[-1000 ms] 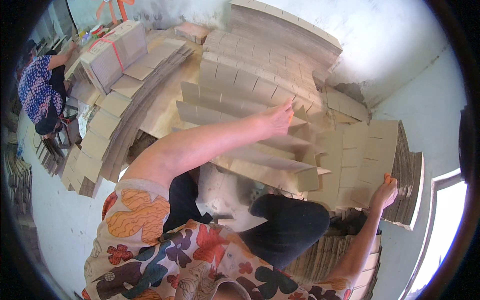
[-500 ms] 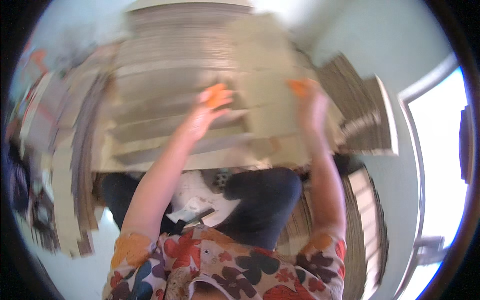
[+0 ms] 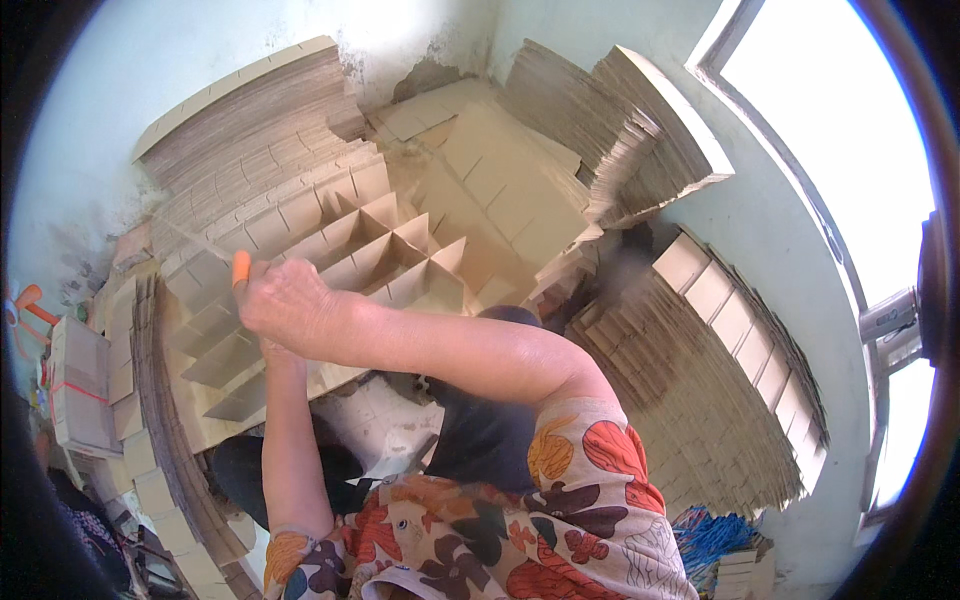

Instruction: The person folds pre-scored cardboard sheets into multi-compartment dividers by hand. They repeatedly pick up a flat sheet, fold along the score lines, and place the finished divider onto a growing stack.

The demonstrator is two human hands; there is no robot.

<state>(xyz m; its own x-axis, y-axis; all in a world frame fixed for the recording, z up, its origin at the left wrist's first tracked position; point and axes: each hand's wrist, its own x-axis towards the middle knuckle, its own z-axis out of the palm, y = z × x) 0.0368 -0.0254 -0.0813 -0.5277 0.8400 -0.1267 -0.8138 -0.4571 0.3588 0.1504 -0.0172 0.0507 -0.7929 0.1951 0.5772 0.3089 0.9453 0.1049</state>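
Note:
My right hand (image 3: pixel 295 308) reaches across to the left with its fingers curled closed. What is in them, if anything, is hidden. My left hand lies behind it, so only the left wrist and forearm (image 3: pixel 292 430) show. An orange finger cover (image 3: pixel 241 267) sticks up beside the right knuckles; which hand wears it I cannot tell. Both hands are over the left part of a cardboard divider grid (image 3: pixel 345 243), made of slotted strips crossing upright. Thin cardboard strips (image 3: pixel 222 358) stand in rows just left of and below the hands.
Flat slotted cardboard sheets (image 3: pixel 500 185) lie beyond the grid. Tall cardboard stacks stand at the back left (image 3: pixel 255 110), back right (image 3: pixel 625 130) and right (image 3: pixel 700 380). A curved stack (image 3: pixel 165 390) and a white box (image 3: pixel 80 385) are on the left. Blue cords (image 3: pixel 712 540) lie lower right.
My right hand has swung left from the flat sheets and now covers my left hand. The left hand has moved left and nearer. The view has shifted toward the right.

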